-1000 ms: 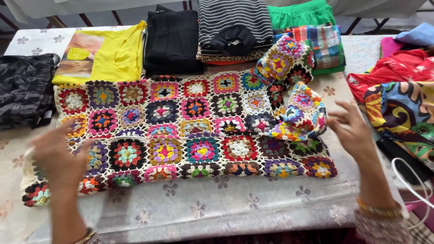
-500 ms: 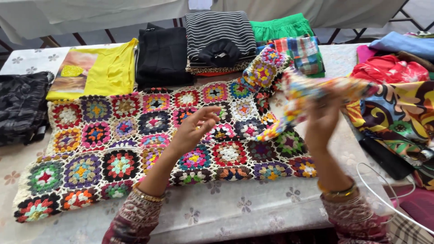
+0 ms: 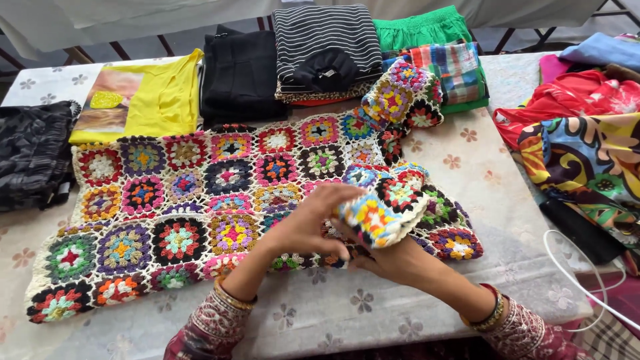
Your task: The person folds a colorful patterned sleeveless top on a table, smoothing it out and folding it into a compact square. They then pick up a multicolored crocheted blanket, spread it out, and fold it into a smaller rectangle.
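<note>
Crochet blanket: spread on table, right edge folded over | left hand: fingers curled on fold | right hand: beneath fold, fingertips hidden, grip unclear | clothing piles: partly cropped.

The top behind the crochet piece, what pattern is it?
Black-and-white stripes on the top, clearest in the head view.
</note>
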